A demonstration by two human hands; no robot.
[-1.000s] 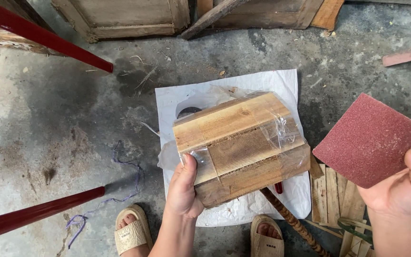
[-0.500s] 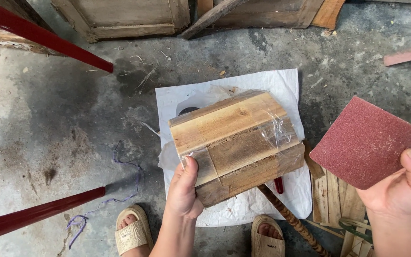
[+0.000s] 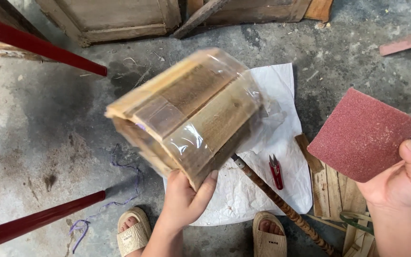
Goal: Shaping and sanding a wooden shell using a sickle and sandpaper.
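Observation:
My left hand (image 3: 185, 199) grips the near end of a curved bundle of wooden slats (image 3: 189, 114) bound with clear tape, lifted and tilted above a white sheet (image 3: 267, 190) on the concrete floor. My right hand (image 3: 403, 178) pinches the corner of a square of red sandpaper (image 3: 363, 133), held apart from the bundle, off to its right. A small pair of red snips (image 3: 276, 172) and a dark twisted rod (image 3: 281, 205) lie on the sheet.
Loose thin wooden slats (image 3: 334, 190) lie under the sandpaper. Two red poles (image 3: 39, 43) (image 3: 39, 221) cross the left side. Wooden frames (image 3: 115, 19) lean at the top. My sandalled feet (image 3: 134, 233) (image 3: 271, 235) are at the bottom edge.
My left hand has lifted the taped slat bundle off the white sheet and tilted it up and to the left, uncovering the red snips. The sandpaper stayed about where it was.

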